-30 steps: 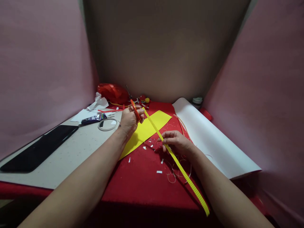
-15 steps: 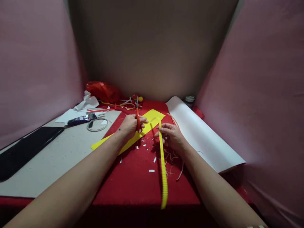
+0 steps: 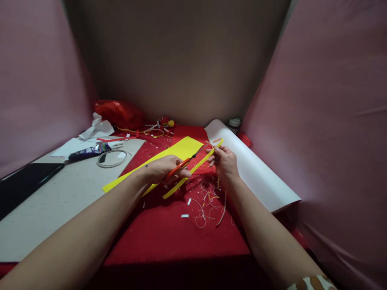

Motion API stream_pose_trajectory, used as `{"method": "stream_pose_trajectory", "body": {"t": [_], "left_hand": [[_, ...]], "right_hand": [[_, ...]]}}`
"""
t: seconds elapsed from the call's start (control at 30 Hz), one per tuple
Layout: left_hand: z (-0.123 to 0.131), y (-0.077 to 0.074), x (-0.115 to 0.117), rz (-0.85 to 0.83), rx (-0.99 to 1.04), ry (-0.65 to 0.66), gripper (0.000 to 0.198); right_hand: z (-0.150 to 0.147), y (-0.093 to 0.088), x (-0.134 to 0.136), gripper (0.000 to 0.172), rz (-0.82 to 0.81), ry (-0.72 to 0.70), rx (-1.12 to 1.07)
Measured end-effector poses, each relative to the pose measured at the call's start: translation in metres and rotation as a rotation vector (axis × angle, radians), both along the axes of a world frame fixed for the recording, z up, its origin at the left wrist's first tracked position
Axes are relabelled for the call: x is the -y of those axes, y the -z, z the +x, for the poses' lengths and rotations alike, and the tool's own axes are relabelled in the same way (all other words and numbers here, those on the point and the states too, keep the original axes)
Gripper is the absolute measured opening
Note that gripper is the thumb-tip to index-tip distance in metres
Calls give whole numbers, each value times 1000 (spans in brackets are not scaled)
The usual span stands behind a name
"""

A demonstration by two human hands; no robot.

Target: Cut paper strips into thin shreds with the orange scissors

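My left hand [image 3: 169,169] is closed through the handles of orange-handled scissors [image 3: 178,168], whose blades point up to the right toward my other hand. Between finger and thumb, my right hand [image 3: 224,160] pinches a narrow ridged yellow paper strip [image 3: 199,164] near its upper end. The strip slants down to the left past the fingers of my left hand, with its lower end free above the red cloth. Behind and under my left hand lies a wider yellow corrugated sheet [image 3: 181,149]. Red corrugated paper [image 3: 207,168] lies beneath the strip, between the hands.
On the left, a grey board [image 3: 36,237] carries a black flat object [image 3: 27,183], a dark tube [image 3: 89,152] and a coiled ring [image 3: 112,165]. A white roll [image 3: 250,169] lies at the right. Paper scraps [image 3: 208,201] litter the red cloth; a red plastic bag [image 3: 119,113] sits behind.
The scissors have tipped from upright to pointing right. The yellow strip, hanging down before, now slants between my hands. My left hand has moved slightly lower and the view has shifted.
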State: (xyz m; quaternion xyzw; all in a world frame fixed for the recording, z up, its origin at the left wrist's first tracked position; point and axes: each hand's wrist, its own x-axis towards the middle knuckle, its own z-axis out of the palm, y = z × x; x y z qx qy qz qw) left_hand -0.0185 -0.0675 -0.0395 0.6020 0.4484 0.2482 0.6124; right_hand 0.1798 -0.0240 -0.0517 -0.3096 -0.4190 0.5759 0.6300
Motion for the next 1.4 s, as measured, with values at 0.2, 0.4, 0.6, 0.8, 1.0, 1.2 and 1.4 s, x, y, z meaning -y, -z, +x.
{"method": "stream_pose_trajectory", "body": {"t": [0.2,0.4,0.6,0.8,1.0,1.2,1.4], "left_hand": [[-13,5,-12,96,-206,-34,17],[-25,3,-22,187,-381,-115,16],[-44,2,-31,236,-400,-280,20],[-52,1,-34,240,-218,-436,17],[-50,-6,-31,241,-5,-590,25],[-46,-5,-31,259,160,-616,30],[-33,-6,-26,288,198,-584,26]], "right_hand": [[8,0,-10,6,-14,29,-72],[14,0,-16,6,-34,90,-155],[17,0,-20,6,-22,111,-221],[18,-1,-19,7,-3,107,-229],[18,-2,-18,8,3,114,-243],[23,-3,-20,11,30,124,-260],[11,2,-11,24,11,46,-250]]}}
